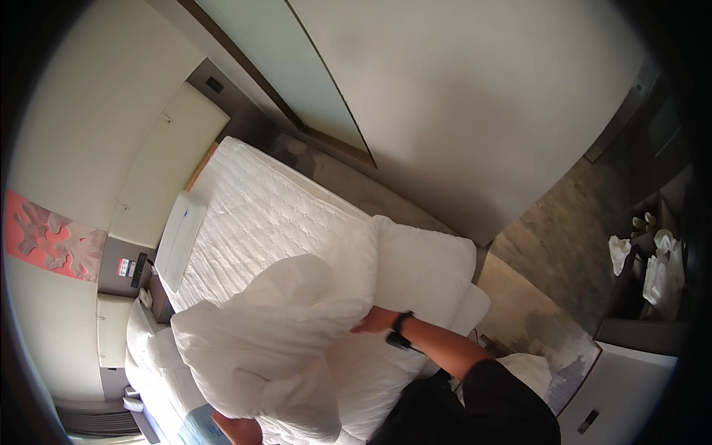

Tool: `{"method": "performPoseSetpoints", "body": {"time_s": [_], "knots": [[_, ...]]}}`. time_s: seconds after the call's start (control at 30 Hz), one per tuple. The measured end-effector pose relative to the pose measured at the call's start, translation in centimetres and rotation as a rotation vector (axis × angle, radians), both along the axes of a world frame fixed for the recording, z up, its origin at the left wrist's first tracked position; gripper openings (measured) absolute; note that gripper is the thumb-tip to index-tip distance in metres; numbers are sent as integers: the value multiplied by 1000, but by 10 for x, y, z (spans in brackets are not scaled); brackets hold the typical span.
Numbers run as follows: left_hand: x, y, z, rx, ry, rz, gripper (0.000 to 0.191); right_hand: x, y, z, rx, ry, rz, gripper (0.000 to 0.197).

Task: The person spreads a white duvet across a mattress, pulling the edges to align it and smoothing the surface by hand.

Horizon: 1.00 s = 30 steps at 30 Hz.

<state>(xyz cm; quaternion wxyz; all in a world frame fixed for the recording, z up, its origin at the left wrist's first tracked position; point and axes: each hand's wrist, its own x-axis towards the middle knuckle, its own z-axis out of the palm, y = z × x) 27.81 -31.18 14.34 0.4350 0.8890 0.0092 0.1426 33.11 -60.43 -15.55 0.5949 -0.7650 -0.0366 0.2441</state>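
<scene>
A bunched white duvet (pixel 278 339) lies over the lower part of the bed, between my two hands. My right hand (pixel 378 320), with a black band at the wrist, is at the duvet's right side, its fingers partly hidden against the white cloth. Near the bottom edge, my left hand (pixel 236 427) touches the duvet's lower left side; its fingertips are hard to see. Beyond the duvet, the quilted white mattress (pixel 278 206) shows bare. A folded white item (pixel 181 242) rests at its head end. More white bedding (pixel 425 256) hangs over the foot end.
A second bed with white pillows (pixel 161 347) stands at the lower left. A wall (pixel 473 111) runs along the far side, beside a frosted panel (pixel 295 67). On the right are a dark unit with white bags (pixel 662 272) and a pale cabinet (pixel 612 389). White cloth (pixel 525 370) lies near my right arm.
</scene>
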Motion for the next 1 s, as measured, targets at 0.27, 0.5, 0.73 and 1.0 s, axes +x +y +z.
{"method": "performPoseSetpoints", "body": {"time_s": [0.27, 0.5, 0.73, 1.0], "knots": [[18, -57, -43, 188, -4, -395, 21, 243, -53, 85, 256, -617, -712, 58], [44, -125, -169, 430, 421, -646, 16, 78, -88, 23, 601, 217, -660, 64], [6, -205, -265, 295, 460, -941, 26, -107, -79, 28, 168, -317, -654, 100], [-30, -158, -275, 121, 815, -931, 40, -91, -120, -28, -173, -376, -1058, 42]]}}
